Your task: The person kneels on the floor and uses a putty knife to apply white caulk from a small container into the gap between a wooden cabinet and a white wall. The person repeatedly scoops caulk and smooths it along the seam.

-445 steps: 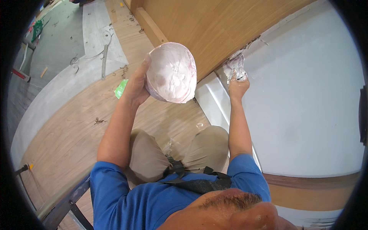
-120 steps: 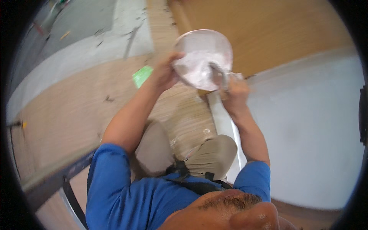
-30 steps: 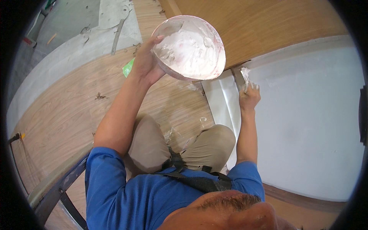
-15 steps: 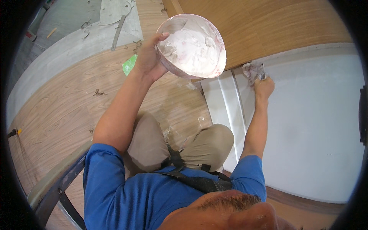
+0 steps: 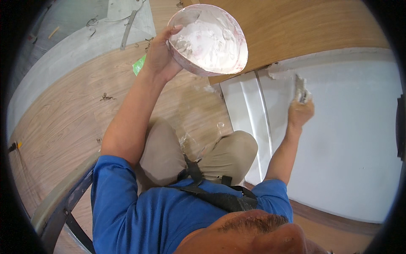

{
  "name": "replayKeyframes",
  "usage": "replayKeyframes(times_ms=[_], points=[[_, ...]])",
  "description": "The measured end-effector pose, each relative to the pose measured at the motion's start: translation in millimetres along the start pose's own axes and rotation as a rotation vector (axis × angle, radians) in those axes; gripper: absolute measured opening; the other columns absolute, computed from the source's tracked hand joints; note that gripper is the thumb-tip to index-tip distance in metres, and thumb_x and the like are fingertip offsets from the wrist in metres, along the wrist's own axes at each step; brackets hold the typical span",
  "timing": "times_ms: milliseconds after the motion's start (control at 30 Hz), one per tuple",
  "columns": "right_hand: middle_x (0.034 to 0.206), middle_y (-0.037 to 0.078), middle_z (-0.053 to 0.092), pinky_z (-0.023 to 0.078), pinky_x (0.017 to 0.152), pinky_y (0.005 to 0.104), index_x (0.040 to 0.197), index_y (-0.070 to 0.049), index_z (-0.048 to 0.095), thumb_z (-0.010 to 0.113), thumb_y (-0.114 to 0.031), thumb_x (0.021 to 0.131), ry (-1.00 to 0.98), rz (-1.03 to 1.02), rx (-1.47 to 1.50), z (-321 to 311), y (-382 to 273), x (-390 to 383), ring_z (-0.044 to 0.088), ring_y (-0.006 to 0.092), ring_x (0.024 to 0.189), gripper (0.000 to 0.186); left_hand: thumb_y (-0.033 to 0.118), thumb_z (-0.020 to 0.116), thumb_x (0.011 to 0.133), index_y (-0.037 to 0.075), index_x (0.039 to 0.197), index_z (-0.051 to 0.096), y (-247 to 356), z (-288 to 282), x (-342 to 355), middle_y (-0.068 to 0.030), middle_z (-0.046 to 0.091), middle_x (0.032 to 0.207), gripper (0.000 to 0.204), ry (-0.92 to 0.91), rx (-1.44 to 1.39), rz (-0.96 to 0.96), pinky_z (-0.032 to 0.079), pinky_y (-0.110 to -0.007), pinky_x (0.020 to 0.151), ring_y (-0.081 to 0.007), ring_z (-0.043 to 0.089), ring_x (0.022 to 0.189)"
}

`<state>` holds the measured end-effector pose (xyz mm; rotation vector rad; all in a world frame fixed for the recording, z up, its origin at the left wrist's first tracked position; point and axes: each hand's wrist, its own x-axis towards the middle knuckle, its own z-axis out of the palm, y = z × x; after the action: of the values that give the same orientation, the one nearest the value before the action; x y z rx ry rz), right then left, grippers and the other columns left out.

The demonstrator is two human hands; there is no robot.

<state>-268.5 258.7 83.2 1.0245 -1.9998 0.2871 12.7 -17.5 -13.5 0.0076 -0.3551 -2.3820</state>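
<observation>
My left hand (image 5: pixel 163 57) grips the rim of a round bowl (image 5: pixel 190 65) by its left side, thumb over the edge. Thick white paste (image 5: pixel 211 40) coats the inside of the bowl, which is tilted toward me. In my right hand (image 5: pixel 301 111) is a putty knife (image 5: pixel 300 86), its blade smeared with paste and pointing away from me. The knife is over the white panel (image 5: pixel 338 139), near its far edge; whether the blade touches cannot be made out. A patch of paste (image 5: pixel 272 72) marks the panel's far left corner, beside the wood board.
A wood-grain board (image 5: pixel 296 29) borders the white panel at the far side. Light wood flooring (image 5: pixel 72 122) spreads to the left, with a green scrap (image 5: pixel 138 64) and dark shavings (image 5: pixel 106 97) on it. A metal strip (image 5: pixel 128 29) lies farther off. A metal rail (image 5: pixel 67 190) stands at lower left.
My right hand with the putty knife has moved right and nearer to me, away from the paste patch in the corner. The bowl in my left hand has shifted slightly farther away.
</observation>
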Motion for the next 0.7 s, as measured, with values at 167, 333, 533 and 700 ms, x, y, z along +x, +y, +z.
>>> replayKeyframes(times_ms=[167,333,533,700], points=[[0.087,0.019,0.067,0.049,0.071,0.0492,0.103,-0.003,0.062,0.063,-0.012,0.085,-0.277,-0.038,0.108,49,-6,-46,0.064,0.0412,0.078,0.02,0.021,0.061,0.087,0.004,0.139,0.042,-2,3,2,-0.0168,0.052,0.135,0.059,0.001,0.004,-0.018,0.041,-0.048,0.109,-0.0316,0.052,0.124],[0.087,0.025,0.067,0.05,0.075,0.0471,0.102,0.001,0.061,0.064,-0.008,0.083,-0.41,0.242,0.335,78,-7,-76,0.066,0.0414,0.083,0.022,0.021,0.062,0.085,0.003,0.139,0.043,0,6,1,-0.0173,0.051,0.135,0.059,0.036,0.029,0.027,0.04,-0.05,0.109,-0.0334,0.051,0.125],[0.091,0.024,0.07,0.052,0.078,0.0415,0.098,0.007,0.063,0.07,-0.005,0.077,-0.393,0.567,0.662,138,-12,-125,0.069,0.0367,0.086,0.026,0.021,0.062,0.085,0.005,0.14,0.043,-4,11,3,-0.018,0.048,0.139,0.06,0.089,0.099,0.057,0.036,-0.052,0.111,-0.035,0.047,0.128],[0.093,0.024,0.07,0.051,0.08,0.0416,0.097,0.007,0.064,0.072,-0.003,0.073,-0.378,0.78,0.789,195,-18,-159,0.069,0.0364,0.089,0.027,0.021,0.059,0.085,0.007,0.141,0.043,-9,15,3,-0.0174,0.046,0.142,0.059,0.138,0.185,0.072,0.036,-0.052,0.111,-0.035,0.044,0.131]])
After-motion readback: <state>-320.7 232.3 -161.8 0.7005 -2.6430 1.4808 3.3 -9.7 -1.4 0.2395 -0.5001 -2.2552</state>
